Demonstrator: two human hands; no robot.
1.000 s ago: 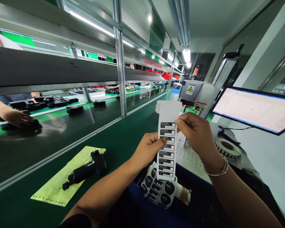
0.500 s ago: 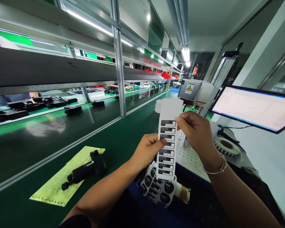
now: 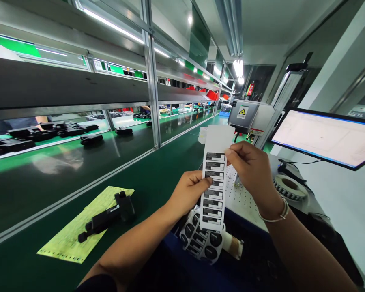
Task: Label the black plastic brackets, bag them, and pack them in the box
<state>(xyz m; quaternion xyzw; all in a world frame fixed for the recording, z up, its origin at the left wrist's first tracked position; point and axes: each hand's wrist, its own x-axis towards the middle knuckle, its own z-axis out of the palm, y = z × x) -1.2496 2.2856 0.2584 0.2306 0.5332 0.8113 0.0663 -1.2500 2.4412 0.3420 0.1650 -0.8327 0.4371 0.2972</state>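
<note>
Strip [image 3: 213, 194] held up, lower end overlapping roll [image 3: 198, 242] in view; long axis near-vertical, blank end top. Left hand [image 3: 188, 192]: fingers closed on left edge, thumb across front. Right hand [image 3: 252, 172]: fingers pinching right edge, higher.

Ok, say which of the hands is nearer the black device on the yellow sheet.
Left. The left hand is right of the device; the right hand, farther right, pinches the label strip.
</note>
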